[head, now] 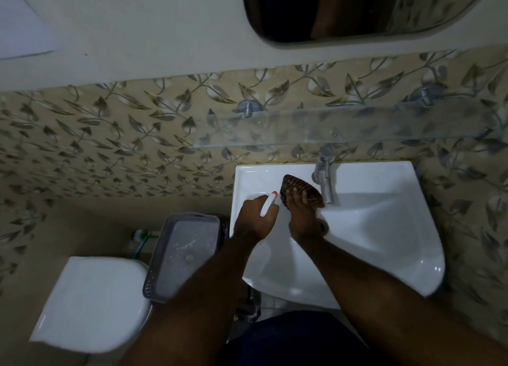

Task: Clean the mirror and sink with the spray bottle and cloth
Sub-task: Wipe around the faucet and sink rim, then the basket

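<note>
A white sink (pixel 384 228) is fixed to the patterned wall, with a chrome tap (pixel 324 175) at its back. My left hand (pixel 254 219) is over the sink's left side and grips a white spray bottle (pixel 268 204) with a red nozzle tip pointing toward the back. My right hand (pixel 302 214) presses a dark brown striped cloth (pixel 299 188) against the back of the basin, just left of the tap. The mirror (pixel 357 8) hangs above on the wall, and only its lower edge shows.
A glass shelf (pixel 343 129) on chrome brackets juts out over the tap. A grey plastic basket (pixel 181 255) stands left of the sink, beside a white toilet (pixel 90 305). Leaf-patterned tiles (pixel 110 145) cover the wall.
</note>
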